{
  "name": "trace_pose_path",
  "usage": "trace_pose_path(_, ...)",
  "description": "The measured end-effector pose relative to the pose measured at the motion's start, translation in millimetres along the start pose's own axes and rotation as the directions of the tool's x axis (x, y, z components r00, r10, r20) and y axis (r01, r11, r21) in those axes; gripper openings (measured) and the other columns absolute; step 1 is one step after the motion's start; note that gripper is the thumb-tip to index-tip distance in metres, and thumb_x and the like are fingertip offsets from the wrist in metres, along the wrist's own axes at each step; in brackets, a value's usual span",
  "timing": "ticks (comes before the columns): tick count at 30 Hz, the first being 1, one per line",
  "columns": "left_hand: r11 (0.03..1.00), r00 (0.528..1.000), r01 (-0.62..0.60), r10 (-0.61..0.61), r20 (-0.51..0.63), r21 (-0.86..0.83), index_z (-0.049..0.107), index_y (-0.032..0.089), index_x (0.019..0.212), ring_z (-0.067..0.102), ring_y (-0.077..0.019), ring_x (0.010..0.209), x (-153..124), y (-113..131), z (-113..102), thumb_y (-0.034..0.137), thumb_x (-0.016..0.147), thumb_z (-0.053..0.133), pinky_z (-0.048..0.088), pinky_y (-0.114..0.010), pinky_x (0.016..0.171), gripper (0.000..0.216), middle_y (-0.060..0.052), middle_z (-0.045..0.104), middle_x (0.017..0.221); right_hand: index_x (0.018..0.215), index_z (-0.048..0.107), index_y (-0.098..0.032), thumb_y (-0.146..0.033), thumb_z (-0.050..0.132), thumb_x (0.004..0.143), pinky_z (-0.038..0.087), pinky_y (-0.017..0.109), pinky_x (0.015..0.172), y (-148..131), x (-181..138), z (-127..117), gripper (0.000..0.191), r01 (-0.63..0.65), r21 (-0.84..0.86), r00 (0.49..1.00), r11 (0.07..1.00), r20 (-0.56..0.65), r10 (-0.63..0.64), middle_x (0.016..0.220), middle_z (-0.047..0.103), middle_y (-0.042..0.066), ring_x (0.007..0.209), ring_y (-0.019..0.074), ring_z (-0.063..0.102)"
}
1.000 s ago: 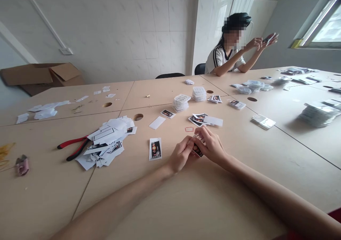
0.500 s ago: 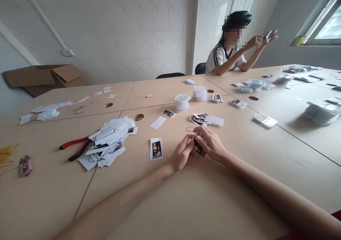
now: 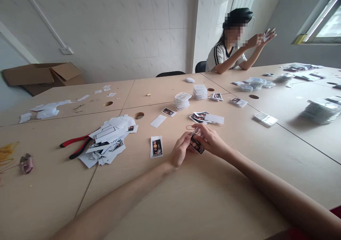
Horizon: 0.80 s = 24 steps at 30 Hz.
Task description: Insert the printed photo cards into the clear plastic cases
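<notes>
Here, the left hand [image 3: 179, 150] and right hand [image 3: 210, 140] both grip a small printed photo card [image 3: 197, 145] between nearly closed fingers, low over the pale table [image 3: 213, 186]. A thin red-outlined frame [image 3: 189, 127] lies just beyond, and a white-backed photo card [image 3: 156, 147] lies left.

Left hand [image 3: 180, 151] and right hand [image 3: 210, 140] close together, both curled inward; 2 forearms [image 3: 114, 197] angled in from lower corners.
</notes>
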<state>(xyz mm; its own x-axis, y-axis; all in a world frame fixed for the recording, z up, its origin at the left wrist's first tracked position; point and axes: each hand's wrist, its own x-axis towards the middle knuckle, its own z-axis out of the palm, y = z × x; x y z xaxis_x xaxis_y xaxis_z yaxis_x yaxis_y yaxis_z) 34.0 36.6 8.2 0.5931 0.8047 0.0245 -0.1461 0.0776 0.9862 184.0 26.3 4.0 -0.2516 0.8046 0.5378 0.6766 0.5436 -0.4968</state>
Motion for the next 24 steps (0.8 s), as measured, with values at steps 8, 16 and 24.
trace_pose_path(8,0.981,0.997,-0.078,0.081,-0.009,0.176,0.047,0.017,0.077,0.048,-0.0115,0.069,1,-1,-1,0.038,0.081,0.039,0.040,-0.024,0.065,0.023,0.001,0.050,0.074,0.112,0.039,-0.021,-0.020,0.033,0.084,0.046,0.030,0.062,-8,0,-3,0.029,0.023,-0.067,0.998,0.997,0.053,-0.019,0.104,0.052,0.010,0.067,0.0151,0.055)
trace_pose_path(16,0.993,0.989,-0.118,0.116,-0.095,-0.023,0.042,0.019,0.086,0.049,-0.0153,0.095,1,-3,-2,0.030,0.082,0.041,0.044,-0.032,0.081,0.013,-0.002,0.051,0.098,0.124,0.025,-0.021,-0.033,0.045,0.079,0.044,0.035,0.073,-4,-2,2,0.050,-0.135,0.002,0.968,0.991,-0.214,0.132,0.114,0.047,0.012,0.093,0.0215,0.051)
trace_pose_path(24,0.988,0.980,-0.069,0.093,-0.175,0.140,0.047,0.018,0.097,0.052,-0.0183,0.096,3,-3,-2,0.026,0.071,0.057,0.039,-0.033,0.086,0.029,-0.004,0.058,0.099,0.117,0.039,-0.022,-0.035,0.052,0.074,0.043,0.026,0.054,0,-3,11,0.047,-0.312,0.110,0.950,0.944,0.005,0.313,0.064,0.052,-0.002,0.054,0.0123,0.050)
